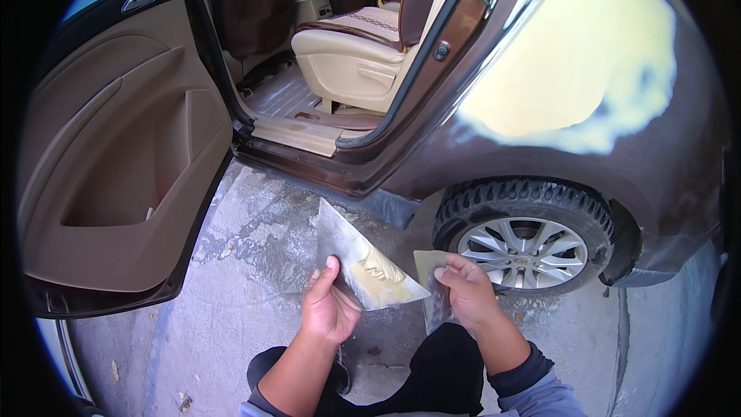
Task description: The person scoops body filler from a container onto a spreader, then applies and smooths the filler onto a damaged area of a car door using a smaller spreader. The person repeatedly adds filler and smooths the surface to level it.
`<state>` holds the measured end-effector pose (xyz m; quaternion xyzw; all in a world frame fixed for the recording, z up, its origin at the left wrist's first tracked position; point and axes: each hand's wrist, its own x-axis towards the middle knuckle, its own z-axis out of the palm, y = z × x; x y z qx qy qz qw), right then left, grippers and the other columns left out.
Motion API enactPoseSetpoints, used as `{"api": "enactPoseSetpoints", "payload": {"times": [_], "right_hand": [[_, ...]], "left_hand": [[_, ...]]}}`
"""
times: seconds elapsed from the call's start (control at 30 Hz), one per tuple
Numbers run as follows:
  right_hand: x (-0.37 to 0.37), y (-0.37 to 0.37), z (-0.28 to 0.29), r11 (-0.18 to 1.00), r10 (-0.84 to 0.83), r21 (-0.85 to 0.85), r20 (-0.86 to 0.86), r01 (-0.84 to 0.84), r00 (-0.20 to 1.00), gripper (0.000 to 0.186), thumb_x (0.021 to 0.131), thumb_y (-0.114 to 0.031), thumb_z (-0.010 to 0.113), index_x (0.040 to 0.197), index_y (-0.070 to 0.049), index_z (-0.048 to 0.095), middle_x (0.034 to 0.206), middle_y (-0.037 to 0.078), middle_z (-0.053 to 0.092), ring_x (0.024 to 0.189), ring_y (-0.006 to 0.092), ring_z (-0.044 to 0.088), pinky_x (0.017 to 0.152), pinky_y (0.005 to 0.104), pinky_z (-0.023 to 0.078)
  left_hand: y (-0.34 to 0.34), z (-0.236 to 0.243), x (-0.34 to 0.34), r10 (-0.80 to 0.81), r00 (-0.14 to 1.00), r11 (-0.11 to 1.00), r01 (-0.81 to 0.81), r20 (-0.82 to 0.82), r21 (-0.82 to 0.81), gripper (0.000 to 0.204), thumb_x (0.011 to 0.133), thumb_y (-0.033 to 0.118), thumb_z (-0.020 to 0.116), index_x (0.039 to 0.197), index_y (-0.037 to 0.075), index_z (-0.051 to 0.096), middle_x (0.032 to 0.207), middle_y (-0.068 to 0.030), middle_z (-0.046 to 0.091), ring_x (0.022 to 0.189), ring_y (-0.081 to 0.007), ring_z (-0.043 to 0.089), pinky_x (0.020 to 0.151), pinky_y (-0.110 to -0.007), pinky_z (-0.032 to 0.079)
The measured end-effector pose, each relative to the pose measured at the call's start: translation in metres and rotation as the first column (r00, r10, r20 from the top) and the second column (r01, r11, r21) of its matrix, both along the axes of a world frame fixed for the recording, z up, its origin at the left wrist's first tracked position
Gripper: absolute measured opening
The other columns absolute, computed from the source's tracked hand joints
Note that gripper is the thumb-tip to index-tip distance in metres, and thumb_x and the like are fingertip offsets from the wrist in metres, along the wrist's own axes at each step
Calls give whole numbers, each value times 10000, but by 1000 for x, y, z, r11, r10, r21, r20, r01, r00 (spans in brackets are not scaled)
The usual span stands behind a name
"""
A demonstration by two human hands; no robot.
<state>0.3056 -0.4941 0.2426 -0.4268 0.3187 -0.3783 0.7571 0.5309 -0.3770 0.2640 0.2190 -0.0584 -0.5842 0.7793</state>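
My left hand (328,310) grips a flat, grey mixing plate (333,233) by its near edge, the thumb on top. A mound of cream-coloured putty (380,269) lies on the plate, with smears around it. In my right hand (469,293) is a thin putty scraper (425,264), pinched between thumb and fingers; pale filler coats its upper part. The scraper is close beside the plate's right corner. Both hands are above my knees, in front of a brown car.
Pale yellow filler (563,54) covers a large patch on the car's rear panel, above the rear wheel (525,251). The rear door (108,154) stands open at the left, showing a beige seat (347,62). Below is stained concrete ground (208,340).
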Motion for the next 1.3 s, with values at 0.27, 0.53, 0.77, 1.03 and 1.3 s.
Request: {"api": "enactPoseSetpoints", "payload": {"times": [0.27, 0.53, 0.77, 1.03, 1.3], "right_hand": [[10, 26, 12, 635, -467, -736, -124, 234, 876, 196, 1022, -46, 737, 1192, 46, 767, 959, 86, 750, 784, 89, 692, 684, 256, 549], [28, 43, 42, 661, -404, -710, -64, 243, 913, 194, 1017, -25, 730, 1185, 65, 764, 946, 74, 745, 805, 82, 695, 701, 249, 556], [12, 7, 45, 863, -414, -177, 287, 473, 864, 223, 1061, -96, 682, 1230, 45, 720, 1059, 89, 786, 904, 121, 734, 837, 289, 582], [-18, -36, 74, 861, -469, -135, 160, 490, 869, 326, 1026, -29, 573, 1336, 17, 661, 1174, 123, 732, 1037, 238, 733, 939, 380, 592], [-12, -82, 145, -430, -808, -650, -33, -627, 588, 571, 769, -45, 688, 1334, -112, 733, 1175, 155, 633, 1107, 380, 607, 957, 528, 512]], "left_hand": [[-3, -18, -17, 518, 705, 855, -427, 484, -294, 149, 1064, 77, 706, 1198, 12, 714, 1223, -84, 731, 1126, -159, 657, 1027, -358, 504], [6, -22, -13, 559, 236, 817, -322, 795, -478, 156, 1034, 47, 717, 1154, -49, 744, 1119, -158, 744, 1007, -262, 718, 897, -341, 557], [6, -2, 4, 471, -133, 881, 123, 872, -457, 176, 1037, 20, 698, 1204, -22, 737, 1094, -197, 759, 1095, -317, 757, 998, -467, 611], [-7, -13, 9, 352, 832, 936, -320, 429, -147, 238, 1089, 103, 657, 1312, 19, 660, 1306, -111, 731, 1204, -225, 699, 1077, -407, 538], [-22, -12, 15, 260, 964, 961, -264, 63, 81, 375, 1090, 121, 633, 1447, 26, 569, 1409, -113, 679, 1315, -274, 653, 1186, -466, 479]]}}
